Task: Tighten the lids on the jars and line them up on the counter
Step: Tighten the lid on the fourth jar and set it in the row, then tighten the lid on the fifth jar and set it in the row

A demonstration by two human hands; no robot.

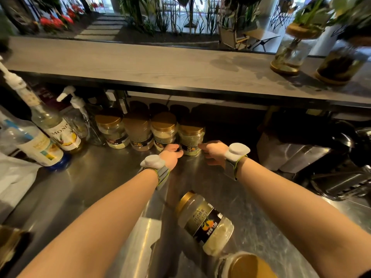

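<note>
Several gold-lidded jars stand in a row at the back of the steel counter [84,183], under a shelf. The rightmost jar of the row [191,140] holds greenish powder. My left hand [172,155] touches its left side and my right hand [212,152] its right side, both low on the jar. Another jar [204,221] lies on its side near me, lid pointing up-left. One more gold-lidded jar [249,266] stands upright at the bottom edge of the view.
Syrup bottles with pumps [58,129] stand at the left. A wooden shelf [140,65] overhangs the row, carrying glass plant vases [291,55]. Dark machines [341,157] sit at the right, and a white bag [14,181] lies far left.
</note>
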